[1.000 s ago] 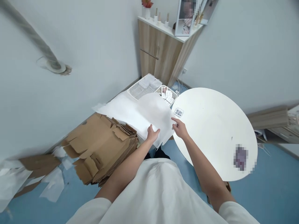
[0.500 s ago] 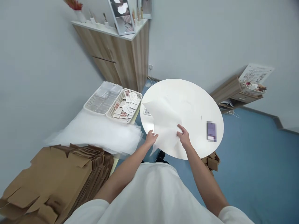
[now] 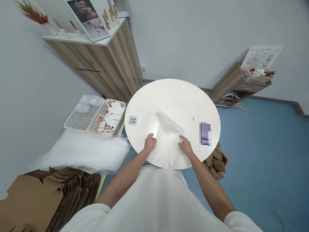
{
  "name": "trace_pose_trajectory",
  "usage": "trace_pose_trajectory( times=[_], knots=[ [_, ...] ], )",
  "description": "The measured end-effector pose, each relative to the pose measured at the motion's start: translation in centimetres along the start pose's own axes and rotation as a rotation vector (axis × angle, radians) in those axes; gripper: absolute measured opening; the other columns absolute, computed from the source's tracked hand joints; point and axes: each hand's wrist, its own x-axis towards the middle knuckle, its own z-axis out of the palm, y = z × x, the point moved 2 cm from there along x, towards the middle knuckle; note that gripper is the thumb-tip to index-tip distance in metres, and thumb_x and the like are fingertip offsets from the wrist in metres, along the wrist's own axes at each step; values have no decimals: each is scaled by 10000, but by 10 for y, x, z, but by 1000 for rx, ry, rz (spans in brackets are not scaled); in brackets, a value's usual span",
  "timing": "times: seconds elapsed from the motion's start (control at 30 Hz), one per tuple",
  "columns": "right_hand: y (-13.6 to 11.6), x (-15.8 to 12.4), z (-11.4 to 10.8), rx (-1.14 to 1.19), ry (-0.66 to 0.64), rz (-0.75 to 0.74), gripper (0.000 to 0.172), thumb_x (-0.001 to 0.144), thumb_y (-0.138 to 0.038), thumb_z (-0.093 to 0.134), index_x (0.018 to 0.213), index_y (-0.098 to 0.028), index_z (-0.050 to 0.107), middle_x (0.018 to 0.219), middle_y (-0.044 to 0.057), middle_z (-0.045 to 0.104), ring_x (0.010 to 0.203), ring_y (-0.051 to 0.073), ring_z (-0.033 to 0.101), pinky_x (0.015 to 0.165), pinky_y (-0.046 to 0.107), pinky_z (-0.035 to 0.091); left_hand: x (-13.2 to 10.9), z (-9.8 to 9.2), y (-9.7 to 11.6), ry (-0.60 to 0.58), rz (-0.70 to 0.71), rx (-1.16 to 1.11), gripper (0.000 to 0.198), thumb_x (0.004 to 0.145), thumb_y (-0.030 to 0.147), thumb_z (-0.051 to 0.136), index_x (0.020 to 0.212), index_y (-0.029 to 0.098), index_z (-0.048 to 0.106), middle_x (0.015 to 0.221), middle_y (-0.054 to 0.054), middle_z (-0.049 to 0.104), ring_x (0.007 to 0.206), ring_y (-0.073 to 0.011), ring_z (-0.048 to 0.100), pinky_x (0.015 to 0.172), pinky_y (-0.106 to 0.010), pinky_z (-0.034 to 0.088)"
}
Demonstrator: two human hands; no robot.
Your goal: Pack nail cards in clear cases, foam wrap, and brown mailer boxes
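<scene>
A thin, translucent white sheet (image 3: 169, 138) lies on the near part of the round white table (image 3: 173, 90), its far corner lifted and folded over. My left hand (image 3: 150, 142) pinches the sheet's left edge. On the right side, my right hand (image 3: 185, 145) has its thumb and forefinger closed on the sheet. A small clear pack with dark round items (image 3: 133, 120) rests at the table's left. Near the right edge lies a purple, pixelated object (image 3: 205, 133).
Left of the table are a basket of printed cards (image 3: 109, 119), a basket of clear packs (image 3: 80, 116), stacked translucent sheets (image 3: 82, 149) and flattened cardboard (image 3: 31, 199). A cabinet (image 3: 96, 67) stands behind. Cardboard pieces (image 3: 217, 161) lie below the table's right side.
The sheet has come down towards me and lies flatter, uncovering the small pack at the left. Both hands still hold it. The camera view has shifted.
</scene>
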Motion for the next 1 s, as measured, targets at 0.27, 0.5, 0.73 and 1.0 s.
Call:
trace_pose_trajectory(
  times=[0.27, 0.5, 0.73, 1.0],
  knots=[
    [3, 6, 0, -260, 134, -86, 511, 738, -169, 452, 1246, -192, 411, 1335, 120, 320, 1193, 279, 338, 931, 446, 342, -3, 11, 2, 39, 23, 262, 302, 703, 149, 585, 997, 189, 527, 741, -28, 589, 753, -189, 565, 730, -284, 388],
    [-6, -9, 19, -558, -94, -272, 497, 820, -321, 407, 1294, -187, 345, 1420, 121, 251, 1303, 276, 188, 982, 465, 214, -14, 20, 1, 74, 150, 742, 458, 767, 263, 474, 1211, 176, 406, 1154, -123, 534, 1076, -251, 483, 897, -410, 329],
    [-5, -10, 21, -654, -120, -255, 515, 839, -378, 346, 1311, -172, 324, 1435, 127, 211, 1309, 281, 175, 982, 483, 172, -26, 28, -6, -171, 515, 1109, 548, 796, 375, 421, 1310, 206, 334, 1409, -110, 279, 1312, -297, 158, 985, -507, 168],
    [-7, -17, 28, -651, -88, -206, 531, 834, -350, 353, 1329, -168, 292, 1439, 133, 194, 1315, 290, 152, 981, 500, 161, -13, 18, -12, -236, 598, 1108, 572, 802, 408, 417, 1325, 196, 323, 1420, -117, 250, 1327, -306, 97, 990, -521, 160]
  ],
)
